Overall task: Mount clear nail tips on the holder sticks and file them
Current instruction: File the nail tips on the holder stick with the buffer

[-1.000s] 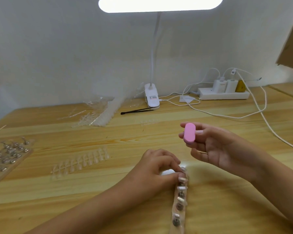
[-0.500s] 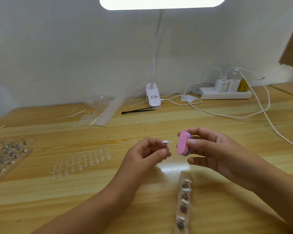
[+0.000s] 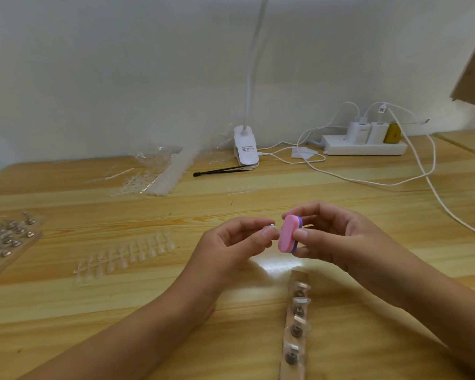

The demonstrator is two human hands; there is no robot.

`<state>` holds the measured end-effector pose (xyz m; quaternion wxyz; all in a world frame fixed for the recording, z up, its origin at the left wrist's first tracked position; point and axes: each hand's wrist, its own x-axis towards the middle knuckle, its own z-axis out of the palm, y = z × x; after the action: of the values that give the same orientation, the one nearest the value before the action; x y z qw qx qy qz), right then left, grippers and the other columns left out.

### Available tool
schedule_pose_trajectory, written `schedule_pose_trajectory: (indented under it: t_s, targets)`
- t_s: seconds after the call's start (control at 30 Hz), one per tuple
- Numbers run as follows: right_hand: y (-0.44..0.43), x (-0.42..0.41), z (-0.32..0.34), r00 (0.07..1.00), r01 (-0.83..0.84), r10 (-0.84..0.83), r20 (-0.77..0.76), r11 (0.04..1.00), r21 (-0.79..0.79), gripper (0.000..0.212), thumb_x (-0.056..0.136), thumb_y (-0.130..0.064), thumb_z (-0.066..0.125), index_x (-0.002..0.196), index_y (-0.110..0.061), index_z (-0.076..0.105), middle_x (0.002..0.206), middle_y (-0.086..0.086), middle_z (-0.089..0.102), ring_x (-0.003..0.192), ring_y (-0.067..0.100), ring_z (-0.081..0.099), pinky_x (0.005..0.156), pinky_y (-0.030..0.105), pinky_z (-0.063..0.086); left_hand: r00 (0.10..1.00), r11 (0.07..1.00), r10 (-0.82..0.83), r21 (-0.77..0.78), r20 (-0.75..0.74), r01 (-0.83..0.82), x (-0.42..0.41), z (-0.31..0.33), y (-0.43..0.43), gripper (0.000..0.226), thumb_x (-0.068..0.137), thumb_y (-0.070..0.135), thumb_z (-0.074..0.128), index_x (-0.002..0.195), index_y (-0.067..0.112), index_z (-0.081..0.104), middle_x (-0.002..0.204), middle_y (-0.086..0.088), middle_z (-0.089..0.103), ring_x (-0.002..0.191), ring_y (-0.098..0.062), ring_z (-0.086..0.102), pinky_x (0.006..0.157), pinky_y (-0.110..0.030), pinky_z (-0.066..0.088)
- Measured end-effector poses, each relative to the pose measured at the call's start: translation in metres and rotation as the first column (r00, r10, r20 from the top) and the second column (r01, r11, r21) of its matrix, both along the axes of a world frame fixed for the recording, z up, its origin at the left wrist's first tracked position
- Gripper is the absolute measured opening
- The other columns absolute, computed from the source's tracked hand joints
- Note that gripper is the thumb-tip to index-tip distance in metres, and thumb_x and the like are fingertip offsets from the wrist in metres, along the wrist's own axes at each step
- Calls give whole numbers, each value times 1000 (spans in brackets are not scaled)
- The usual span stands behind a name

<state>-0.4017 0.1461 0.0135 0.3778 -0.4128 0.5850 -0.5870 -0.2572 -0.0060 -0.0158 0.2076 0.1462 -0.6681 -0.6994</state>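
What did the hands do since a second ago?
The left hand picked a mounted nail tip off the strip on the table and lifted it to the pink file. The right hand, gripping the file throughout, brought it down a little to meet the tip. The strip and the sheet of clear tips stayed put.

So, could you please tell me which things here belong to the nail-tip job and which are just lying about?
Job: pink file block, held nail tip, holder strip, sheet of clear tips.
Lying about: power strip, chargers, black tool, plastic wrapping.
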Motion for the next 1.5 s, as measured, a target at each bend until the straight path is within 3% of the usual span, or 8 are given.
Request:
schedule_pose_trajectory:
  t_s: [0.13,0.37,0.5,0.63,0.77,0.9,1.03,1.5]
  targets:
    - [0,3,1,997,-67,68,-45,997,35,25,80,-22,76,104,-23,72,105,6,74,98,21,72,81,21,55,1000,1000,-1,13,-10,1,0,-2,0,34,75,44,78,105,29,75,110,-1,75,109,-16,68,95,-27,48]
    - [0,6,2,996,-68,70,-53,997,37,23,80,-19,77,102,-19,71,104,7,74,96,23,72,80,20,55,1000,1000,13,-17,-9,-13,0,-2,0,28,78,42,77,103,30,75,108,2,75,106,-11,68,87,-22,51]
    - [-2,8,0,997,81,-81,6,995,-51,28,75,-20,77,102,-17,71,101,9,75,96,23,72,80,20,55,1000,1000,17,0,-11,-17,-1,-3,0,32,76,45,76,103,29,75,108,0,75,106,-12,68,90,-25,48]
    - [-3,14,0,999,-9,9,-37,1000,16,30,76,-14,75,104,-8,68,100,7,75,93,20,73,77,18,55,1000,1000,21,12,-11,-21,-1,-4,-1,36,72,47,78,102,28,75,107,-3,75,106,-16,69,94,-30,49]
    - [-4,12,0,988,150,-147,41,987,-62,37,71,-18,75,106,-9,67,100,9,75,95,22,73,80,21,56,999,999,31,24,-9,-30,-2,-4,-2,33,74,43,78,103,26,76,107,-2,75,105,-14,68,90,-26,49]
    - [-4,16,0,999,53,-53,-3,999,-2,34,73,-16,75,105,-8,68,101,7,75,94,21,73,79,20,55,1000,999,22,25,-15,-21,-1,-4,-1,34,73,43,81,102,25,75,107,-3,75,106,-15,69,94,-29,50]
    - [-6,16,0,982,181,-175,67,980,-84,41,68,-23,76,106,-9,66,99,8,75,95,20,73,81,20,55,999,999,39,32,-29,-38,-2,-4,-2,35,72,44,77,102,25,76,104,-1,75,99,-9,69,85,-19,52]
    - [-8,22,-1,986,161,-157,63,985,-64,39,69,-18,74,104,-6,64,98,7,76,95,18,72,83,21,56,998,998,46,36,-32,-45,-1,-4,-1,29,78,37,74,103,21,75,105,0,76,101,-10,69,84,-16,51]
